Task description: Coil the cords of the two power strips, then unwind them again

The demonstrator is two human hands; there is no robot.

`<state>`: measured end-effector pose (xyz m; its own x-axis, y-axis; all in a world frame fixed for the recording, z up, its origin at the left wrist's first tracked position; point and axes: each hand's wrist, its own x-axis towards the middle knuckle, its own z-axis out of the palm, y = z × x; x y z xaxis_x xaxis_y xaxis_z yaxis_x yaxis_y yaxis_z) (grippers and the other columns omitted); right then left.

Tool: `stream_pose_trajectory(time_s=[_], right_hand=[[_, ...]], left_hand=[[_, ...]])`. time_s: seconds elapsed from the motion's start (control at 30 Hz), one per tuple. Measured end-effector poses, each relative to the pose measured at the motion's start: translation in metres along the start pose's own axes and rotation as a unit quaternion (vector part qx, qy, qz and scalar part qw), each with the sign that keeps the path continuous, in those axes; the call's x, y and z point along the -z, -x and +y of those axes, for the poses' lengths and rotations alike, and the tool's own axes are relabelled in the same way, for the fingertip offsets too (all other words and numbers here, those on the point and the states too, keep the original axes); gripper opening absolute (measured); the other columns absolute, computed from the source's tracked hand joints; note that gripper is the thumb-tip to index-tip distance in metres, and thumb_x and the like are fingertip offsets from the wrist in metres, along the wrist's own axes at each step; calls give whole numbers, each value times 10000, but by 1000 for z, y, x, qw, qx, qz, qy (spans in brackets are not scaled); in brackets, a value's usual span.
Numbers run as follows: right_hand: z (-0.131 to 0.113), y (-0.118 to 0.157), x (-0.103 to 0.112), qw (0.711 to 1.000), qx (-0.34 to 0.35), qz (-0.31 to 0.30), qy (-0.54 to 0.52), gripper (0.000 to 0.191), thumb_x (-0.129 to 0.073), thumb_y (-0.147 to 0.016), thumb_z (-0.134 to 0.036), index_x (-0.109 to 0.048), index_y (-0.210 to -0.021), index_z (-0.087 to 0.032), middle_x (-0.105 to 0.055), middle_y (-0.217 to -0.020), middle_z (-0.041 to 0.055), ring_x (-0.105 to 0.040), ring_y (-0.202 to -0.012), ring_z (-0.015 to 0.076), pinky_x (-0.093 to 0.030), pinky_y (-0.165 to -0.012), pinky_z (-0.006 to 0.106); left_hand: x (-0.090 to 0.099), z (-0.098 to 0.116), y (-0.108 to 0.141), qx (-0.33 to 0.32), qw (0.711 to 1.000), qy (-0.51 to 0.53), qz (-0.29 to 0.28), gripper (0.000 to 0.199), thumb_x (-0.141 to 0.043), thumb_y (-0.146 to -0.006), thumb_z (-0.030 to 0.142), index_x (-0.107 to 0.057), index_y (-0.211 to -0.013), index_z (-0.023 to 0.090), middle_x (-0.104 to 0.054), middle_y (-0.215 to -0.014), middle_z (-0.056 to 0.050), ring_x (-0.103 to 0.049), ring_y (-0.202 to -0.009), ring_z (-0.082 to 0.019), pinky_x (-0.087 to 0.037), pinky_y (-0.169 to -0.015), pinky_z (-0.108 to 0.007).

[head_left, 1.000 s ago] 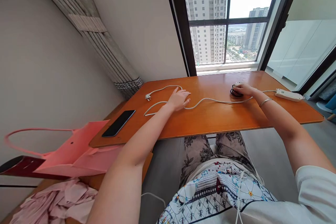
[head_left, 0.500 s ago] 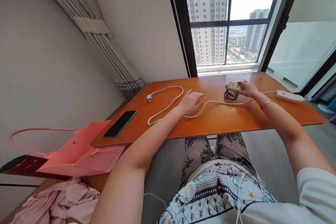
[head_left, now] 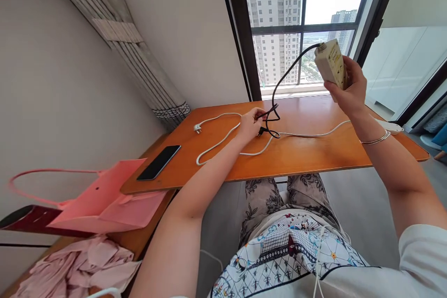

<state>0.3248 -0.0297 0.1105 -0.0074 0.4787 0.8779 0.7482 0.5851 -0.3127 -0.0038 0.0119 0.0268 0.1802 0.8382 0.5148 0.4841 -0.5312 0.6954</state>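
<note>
High over the right side of the table, my right hand is closed around a cream power strip, held tilted up. A black cord runs from the strip's top end down to my left hand, whose fingers are closed on it just above the table. Loops of the cord and its black plug dangle beside my left fingers. Beneath them a white cable winds over the wooden table, from a white plug at the left to a white power strip, partly behind my right forearm.
A dark phone lies near the table's left edge. Below that edge are a pink bag and crumpled pink cloth. Behind the table stand a window and a gathered curtain.
My right hand has lifted the cream power strip from the table. The coiled black cord has come partly undone and stretches up. My left hand, flat and open before, has closed on the cord.
</note>
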Motion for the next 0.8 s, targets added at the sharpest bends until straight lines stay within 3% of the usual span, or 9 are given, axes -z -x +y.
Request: stream_pose_trajectory(time_s=[0.1, 0.2, 0.27, 0.37, 0.47, 0.6, 0.67, 0.7, 0.8], right_hand=[[16, -4, 22, 993, 8, 78, -88, 714, -724, -777, -489, -465, -1400, -255, -569, -1373, 88, -596, -1232, 264, -503, -1032, 490], [36, -3, 43, 990, -15, 117, -79, 711, -735, -755, -481, -482, -1377, -248, -611, -1330, 86, -631, -1171, 257, -525, -995, 504], [51, 1, 55, 988, -42, 135, -60, 716, -733, -747, -489, -486, -1371, -241, -623, -1318, 100, -638, -1171, 267, -528, -982, 509], [72, 10, 65, 985, -77, 148, -53, 726, -745, -714, -511, -514, -1336, -217, -642, -1288, 125, -653, -1155, 285, -530, -967, 507], [90, 16, 69, 979, -111, 162, -52, 759, -768, -672, -518, -535, -1313, -184, -658, -1240, 145, -671, -1114, 291, -544, -938, 496], [116, 17, 81, 966, -173, 191, -10, 720, -737, -720, -481, -524, -1341, -186, -661, -1227, 155, -675, -1097, 281, -557, -907, 487], [131, 19, 93, 954, -213, 208, 15, 663, -721, -756, -435, -525, -1343, -198, -663, -1248, 167, -685, -1087, 280, -564, -889, 485], [138, 22, 100, 947, -232, 218, 29, 638, -722, -763, -409, -532, -1335, -201, -664, -1256, 174, -690, -1087, 284, -567, -881, 482], [154, 35, 118, 929, -264, 249, 66, 632, -765, -722, -343, -556, -1303, -209, -671, -1260, 183, -693, -1112, 299, -570, -884, 472]], left_hand=[[18, -5, -13, 27, 994, 53, 88, 141, -485, -826, 197, -625, -808, 193, -738, -858, -53, -719, -892, -206, -559, -901, -391], [37, -6, -25, 82, 965, 171, 181, 149, -521, -897, 339, -598, -886, 212, -737, -939, -57, -727, -844, -186, -576, -803, -352], [49, -3, -28, 117, 948, 225, 193, 304, -525, -928, 514, -597, -982, 223, -742, -1033, -80, -736, -869, -197, -577, -770, -348], [61, 7, -22, 138, 956, 249, 69, 642, -328, -921, 765, -627, -1062, 215, -753, -1116, -131, -740, -984, -252, -576, -832, -403], [62, 21, -6, 122, 959, 176, -186, 877, -175, -862, 866, -692, -1072, 189, -776, -1074, -173, -716, -1088, -312, -549, -903, -451], [54, 29, 15, 126, 861, 153, -468, 973, -116, -817, 895, -753, -931, 169, -788, -872, -183, -722, -1017, -350, -519, -931, -460], [50, 25, 22, 116, 836, 139, -519, 940, -136, -820, 880, -761, -885, 181, -776, -787, -153, -728, -933, -331, -519, -916, -435], [48, 22, 23, 101, 844, 102, -516, 880, -193, -827, 863, -762, -886, 194, -773, -782, -127, -725, -898, -311, -521, -900, -412], [45, 2, 21, 37, 901, -133, -410, 562, -495, -795, 728, -746, -899, 237, -775, -852, -62, -709, -867, -267, -520, -849, -359]])
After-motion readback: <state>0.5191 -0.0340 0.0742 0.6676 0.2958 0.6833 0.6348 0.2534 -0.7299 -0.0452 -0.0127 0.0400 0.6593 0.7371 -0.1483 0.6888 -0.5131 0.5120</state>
